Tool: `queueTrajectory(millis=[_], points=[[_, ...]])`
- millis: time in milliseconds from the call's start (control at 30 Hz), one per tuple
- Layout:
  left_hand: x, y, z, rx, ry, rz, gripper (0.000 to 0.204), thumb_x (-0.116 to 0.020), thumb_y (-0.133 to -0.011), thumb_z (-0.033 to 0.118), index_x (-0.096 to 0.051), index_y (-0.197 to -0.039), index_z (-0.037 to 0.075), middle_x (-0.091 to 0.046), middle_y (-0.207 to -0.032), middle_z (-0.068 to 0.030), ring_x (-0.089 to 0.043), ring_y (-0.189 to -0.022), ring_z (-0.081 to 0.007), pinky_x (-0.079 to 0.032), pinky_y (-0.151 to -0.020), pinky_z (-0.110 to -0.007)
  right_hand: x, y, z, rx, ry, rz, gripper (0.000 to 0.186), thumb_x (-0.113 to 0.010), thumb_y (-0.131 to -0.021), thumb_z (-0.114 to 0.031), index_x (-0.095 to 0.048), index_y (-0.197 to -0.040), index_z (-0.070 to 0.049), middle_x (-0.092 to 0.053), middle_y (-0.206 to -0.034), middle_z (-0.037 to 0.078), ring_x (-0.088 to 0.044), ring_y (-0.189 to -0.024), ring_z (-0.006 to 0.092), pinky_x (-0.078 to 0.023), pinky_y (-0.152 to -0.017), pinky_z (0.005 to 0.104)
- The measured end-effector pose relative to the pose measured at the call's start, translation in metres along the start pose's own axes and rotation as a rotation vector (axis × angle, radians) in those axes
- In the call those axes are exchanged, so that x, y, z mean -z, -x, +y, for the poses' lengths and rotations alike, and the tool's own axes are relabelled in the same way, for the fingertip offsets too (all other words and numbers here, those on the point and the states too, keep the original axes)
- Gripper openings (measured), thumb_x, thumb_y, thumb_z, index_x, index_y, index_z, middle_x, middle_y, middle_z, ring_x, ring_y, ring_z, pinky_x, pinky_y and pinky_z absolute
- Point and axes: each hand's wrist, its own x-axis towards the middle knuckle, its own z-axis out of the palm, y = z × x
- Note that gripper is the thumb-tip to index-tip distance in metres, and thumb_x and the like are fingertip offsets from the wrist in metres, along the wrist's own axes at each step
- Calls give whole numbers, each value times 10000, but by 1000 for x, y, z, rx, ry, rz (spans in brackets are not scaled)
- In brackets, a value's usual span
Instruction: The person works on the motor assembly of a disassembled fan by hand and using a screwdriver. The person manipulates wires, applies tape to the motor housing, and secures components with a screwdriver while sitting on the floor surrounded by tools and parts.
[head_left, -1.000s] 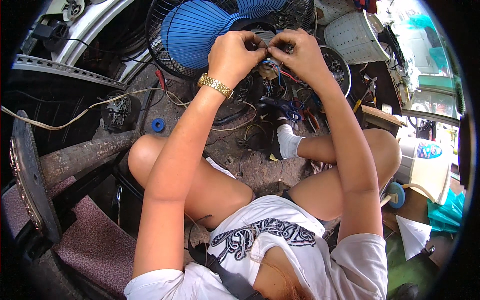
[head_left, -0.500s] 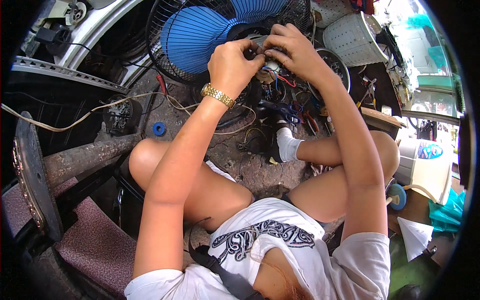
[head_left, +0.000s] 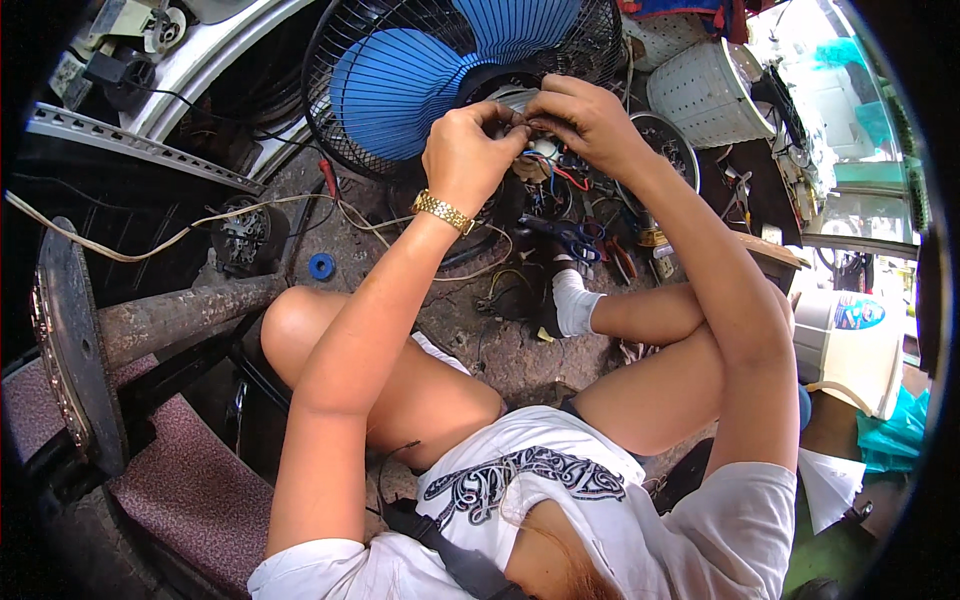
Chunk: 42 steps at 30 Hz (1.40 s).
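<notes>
An electric fan with blue blades inside a black wire cage stands in front of me. At its motor, red and blue wires stick out below my fingers. My left hand, with a gold watch on its wrist, is closed in a pinch. Fingertip to fingertip with it, my right hand is also pinched. Whatever the fingers hold is too small and too hidden to name. Beneath the hands lie dark scissors with blue handles and orange-handled pliers.
A pale cable runs across the floor from the left. Beside it lie a roll of blue tape and a red-sleeved connector. A rusty post rises at left. A white perforated basket stands at upper right.
My hands sit slightly lower in the picture, their fingertips still together at the motor. My right forearm and elbow have shifted a little to the right.
</notes>
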Motion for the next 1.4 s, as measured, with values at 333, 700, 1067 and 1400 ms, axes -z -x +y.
queueTrajectory(millis=[333,700,1067,1400], points=[[5,13,-5,-135,73,13,226,-696,-808,280,-772,-901,88,-711,-865,-107,-667,-777,-290,-522,-706,-378,-6,5,-9,-291,-63,93,182,-703,-833,-237,-687,-917,-76,-683,-862,108,-660,-818,316,-511,-714,404],[17,10,-8,-157,160,-20,156,-632,-886,84,-730,-976,3,-704,-931,-93,-661,-853,-170,-502,-792,-295,6,3,-7,-512,-231,80,190,-730,-789,-218,-741,-928,-89,-717,-811,115,-679,-717,257,-514,-687,352],[13,2,-17,-193,-11,-23,163,-676,-823,219,-770,-922,130,-685,-906,-97,-672,-808,-306,-527,-706,-390,9,-17,-42,-719,9,-102,326,-763,-707,-364,-755,-834,-64,-708,-771,161,-706,-780,324,-546,-730,408],[14,1,-10,-158,-42,-59,163,-700,-826,162,-756,-945,66,-687,-898,-113,-679,-814,-273,-518,-725,-345,0,-20,-42,-716,114,-84,253,-748,-721,-328,-742,-824,-97,-715,-790,141,-704,-786,331,-551,-723,427]])
